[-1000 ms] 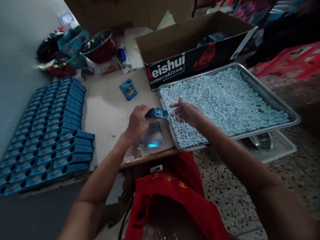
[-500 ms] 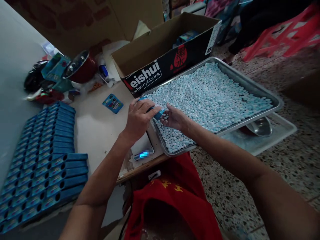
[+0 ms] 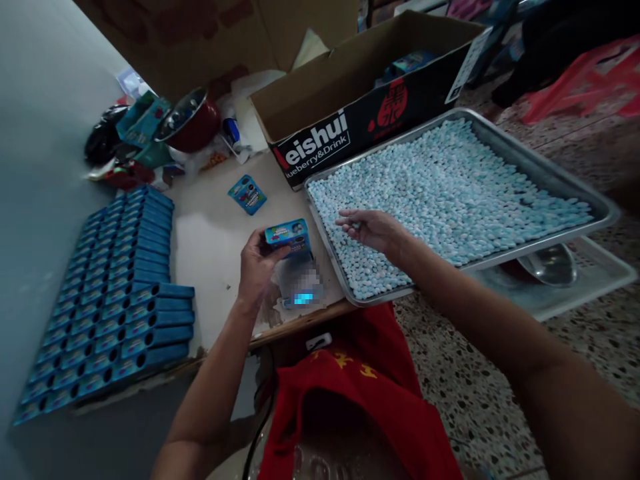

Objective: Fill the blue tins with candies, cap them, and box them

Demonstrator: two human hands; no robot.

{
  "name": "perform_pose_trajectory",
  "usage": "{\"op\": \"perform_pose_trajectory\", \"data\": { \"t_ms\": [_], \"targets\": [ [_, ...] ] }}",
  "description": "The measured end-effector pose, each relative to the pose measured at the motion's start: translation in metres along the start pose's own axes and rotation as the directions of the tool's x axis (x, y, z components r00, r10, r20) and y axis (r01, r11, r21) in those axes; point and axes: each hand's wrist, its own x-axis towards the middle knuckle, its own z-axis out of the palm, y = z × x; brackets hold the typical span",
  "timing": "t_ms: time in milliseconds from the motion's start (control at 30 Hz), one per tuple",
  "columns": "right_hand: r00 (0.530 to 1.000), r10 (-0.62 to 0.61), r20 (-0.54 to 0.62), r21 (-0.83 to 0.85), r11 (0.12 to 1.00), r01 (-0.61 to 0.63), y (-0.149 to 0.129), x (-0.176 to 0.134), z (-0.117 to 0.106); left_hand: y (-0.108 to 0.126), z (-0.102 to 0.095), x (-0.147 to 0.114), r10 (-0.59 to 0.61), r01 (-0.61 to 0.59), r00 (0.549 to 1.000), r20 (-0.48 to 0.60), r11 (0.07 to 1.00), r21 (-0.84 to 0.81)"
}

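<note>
My left hand (image 3: 255,270) is wrapped round a small printed blue box (image 3: 289,235), holding it tilted above a small scale with a lit display (image 3: 303,298). Over the near left part of a metal tray (image 3: 334,261) is my right hand (image 3: 373,230), palm turned partly up and fingers loosely stretched. Whether any small piece lies in those fingers is too small to tell. Pale blue and white candy-like pieces (image 3: 425,180) cover most of the tray. A flat blue packet or box (image 3: 248,195) lies on the table beyond my left hand.
Rows of blue boxes (image 3: 110,293) stand at the table's left. A long cardboard carton (image 3: 360,113) is behind the tray. A red pot (image 3: 195,127) and bags sit at the back left. Below the tray are a metal bowl (image 3: 555,265) and a pale plastic tray (image 3: 605,270).
My left hand has brought the blue box down and toward me, over the scale. My right hand has drawn apart from the box. The view has shifted left.
</note>
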Motion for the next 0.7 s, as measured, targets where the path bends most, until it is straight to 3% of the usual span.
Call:
{"op": "perform_pose_trajectory", "data": {
  "t_ms": [133,267,500,700],
  "targets": [
    [0.995,-0.1,-0.011,-0.049,0.994,0.099,0.002,0.007,-0.006,-0.009,-0.011,-0.042,-0.105,0.095,0.993,-0.048,0.981,-0.168],
    [0.987,-0.146,-0.065,-0.09,0.986,0.14,0.002,0.013,-0.012,-0.02,-0.013,-0.065,-0.132,0.11,0.988,-0.079,0.966,-0.234],
    [0.983,-0.176,-0.046,-0.182,0.969,0.165,0.005,0.014,-0.016,-0.035,-0.015,-0.072,-0.078,0.07,0.996,-0.045,0.982,-0.174],
    [0.958,-0.285,-0.024,-0.255,0.929,0.27,0.006,0.024,-0.032,-0.038,-0.036,-0.081,-0.055,0.047,0.996,-0.067,0.992,-0.115]
  ]
}}
